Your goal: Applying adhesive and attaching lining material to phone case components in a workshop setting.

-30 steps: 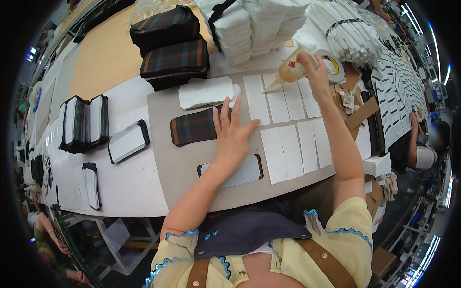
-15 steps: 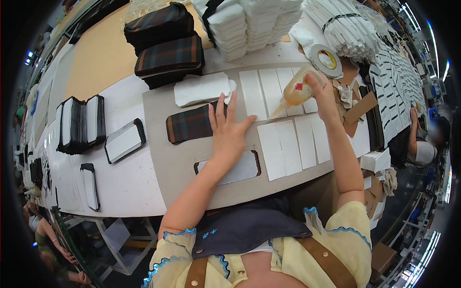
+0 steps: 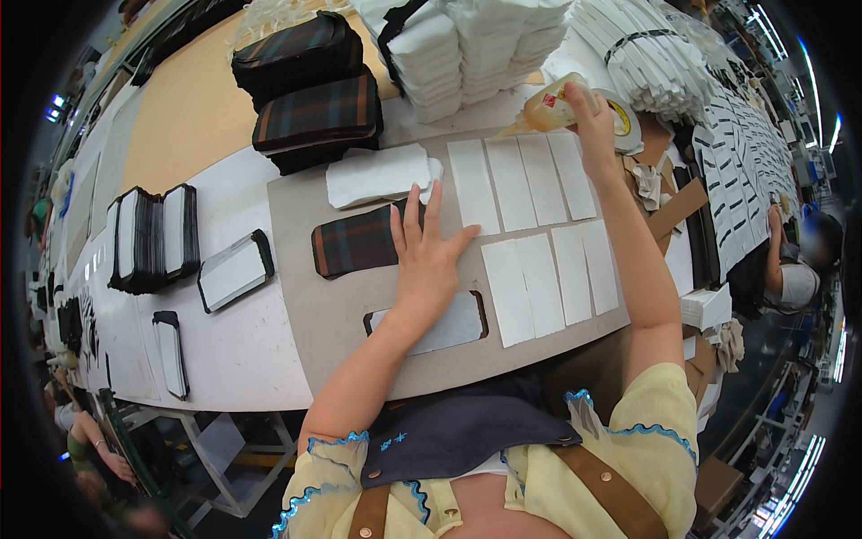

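Your right hand [image 3: 594, 126] grasps the glue bottle [image 3: 549, 108] at upper right of frame, nozzle over the white strips [image 3: 521, 184]. Your left hand [image 3: 429, 260] lies flat, fingers spread, at centre on the plaid panel [image 3: 355, 241].

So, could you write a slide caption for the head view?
Left hand flat on plaid piece; right hand tips glue bottle over white strips.
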Demonstrator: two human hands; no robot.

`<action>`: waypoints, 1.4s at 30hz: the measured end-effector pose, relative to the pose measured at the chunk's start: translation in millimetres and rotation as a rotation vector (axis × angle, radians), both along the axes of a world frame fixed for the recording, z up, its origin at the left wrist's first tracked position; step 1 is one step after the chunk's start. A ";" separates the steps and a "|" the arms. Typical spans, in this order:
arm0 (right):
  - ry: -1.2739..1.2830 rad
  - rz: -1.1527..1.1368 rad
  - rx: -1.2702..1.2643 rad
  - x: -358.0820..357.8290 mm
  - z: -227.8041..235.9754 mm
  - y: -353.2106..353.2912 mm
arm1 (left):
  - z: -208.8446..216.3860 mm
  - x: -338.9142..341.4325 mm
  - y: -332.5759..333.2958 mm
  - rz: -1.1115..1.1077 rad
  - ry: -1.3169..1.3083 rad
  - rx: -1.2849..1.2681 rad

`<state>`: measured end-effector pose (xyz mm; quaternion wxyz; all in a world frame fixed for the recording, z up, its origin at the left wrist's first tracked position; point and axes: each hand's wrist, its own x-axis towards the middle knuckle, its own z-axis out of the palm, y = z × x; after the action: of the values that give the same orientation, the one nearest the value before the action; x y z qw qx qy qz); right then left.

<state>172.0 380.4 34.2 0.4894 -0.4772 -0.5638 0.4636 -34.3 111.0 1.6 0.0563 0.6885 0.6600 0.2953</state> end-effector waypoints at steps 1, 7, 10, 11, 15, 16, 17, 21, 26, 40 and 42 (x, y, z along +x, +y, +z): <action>0.009 0.003 0.003 -0.7 -1.6 1.4 | 0.3 -0.1 0.2 0.000 0.000 0.000; -0.060 0.026 0.028 2.8 0.5 -0.9 | 0.1 1.2 0.4 0.002 0.001 0.013; -0.129 0.052 0.034 5.4 6.7 -10.6 | -0.5 0.5 -0.2 0.007 0.017 0.007; -0.160 0.064 0.037 6.9 8.3 -15.4 | -0.2 0.6 -0.4 0.008 0.018 0.006; -0.185 0.062 0.067 16.6 6.4 -29.9 | -2.1 0.8 -0.2 0.009 0.007 0.010; -0.179 0.070 0.066 20.6 4.0 -32.9 | -2.0 0.9 -0.3 0.008 0.006 0.009; -0.174 0.077 0.065 21.8 4.7 -37.9 | -2.1 0.8 -0.1 0.009 0.010 0.011; -0.207 0.123 0.010 30.9 14.6 -69.1 | -4.0 0.4 0.2 0.015 0.019 0.009; -0.225 0.164 -0.057 45.1 17.5 -83.8 | -2.8 1.2 0.4 0.016 0.016 -0.006; 0.020 -0.086 0.017 35.3 8.4 2.5 | -0.3 0.4 -1.1 0.007 0.027 -0.020; -0.002 -0.090 0.026 33.2 7.4 3.7 | 0.3 -0.3 -1.8 0.000 0.032 -0.023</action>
<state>205.3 384.1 41.6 0.5154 -0.4963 -0.5482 0.4330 -34.6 109.3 2.0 0.0535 0.6923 0.6642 0.2769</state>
